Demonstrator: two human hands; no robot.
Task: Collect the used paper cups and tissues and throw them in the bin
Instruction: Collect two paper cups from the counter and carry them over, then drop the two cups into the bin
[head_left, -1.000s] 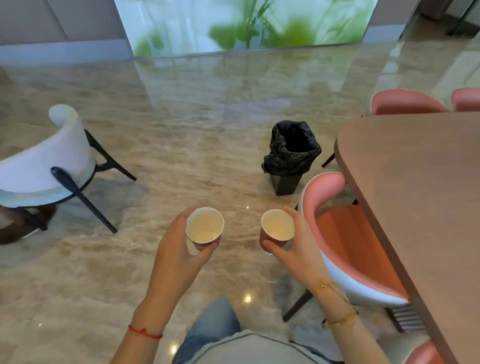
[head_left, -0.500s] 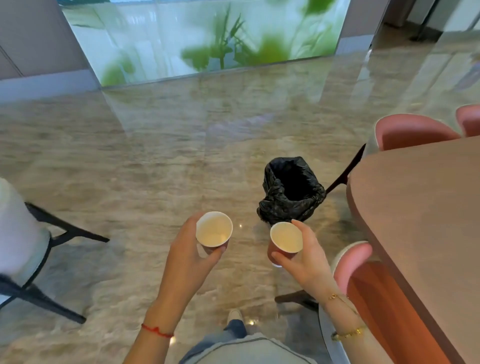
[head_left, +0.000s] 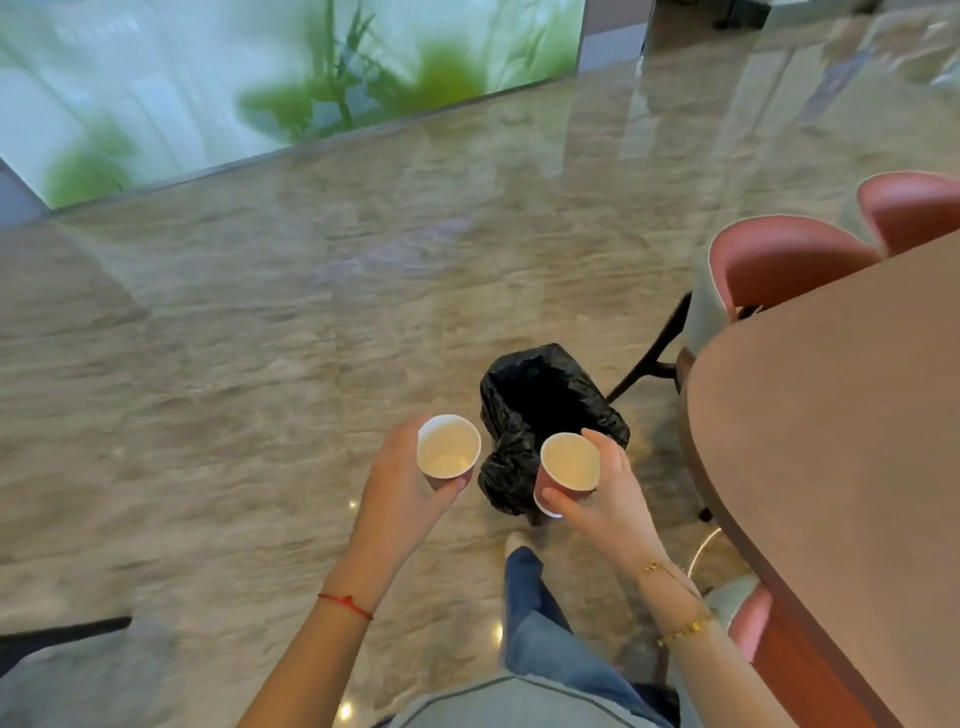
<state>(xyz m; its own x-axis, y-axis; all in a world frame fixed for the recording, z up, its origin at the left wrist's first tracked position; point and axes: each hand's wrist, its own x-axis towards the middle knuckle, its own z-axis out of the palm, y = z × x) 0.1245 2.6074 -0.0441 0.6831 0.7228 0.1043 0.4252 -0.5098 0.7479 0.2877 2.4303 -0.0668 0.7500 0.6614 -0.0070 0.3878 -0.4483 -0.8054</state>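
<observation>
My left hand (head_left: 402, 480) holds a red paper cup (head_left: 448, 453) with a white inside, upright, just left of the bin. My right hand (head_left: 610, 496) grips a second red paper cup (head_left: 569, 467), tilted a little, in front of the bin's near rim. The bin (head_left: 540, 395) is lined with a black bag and stands open on the floor directly beyond both cups. No tissues are in sight.
A brown table (head_left: 841, 441) fills the right side. Pink chairs (head_left: 779, 260) stand at its far end, and another pink seat (head_left: 748, 618) is close to my right forearm. My leg in jeans (head_left: 535, 618) steps toward the bin across polished marble floor.
I have walked closer to the bin; it now lies right behind the cups. Both hands still hold their cups. The white chair at left has left the view.
</observation>
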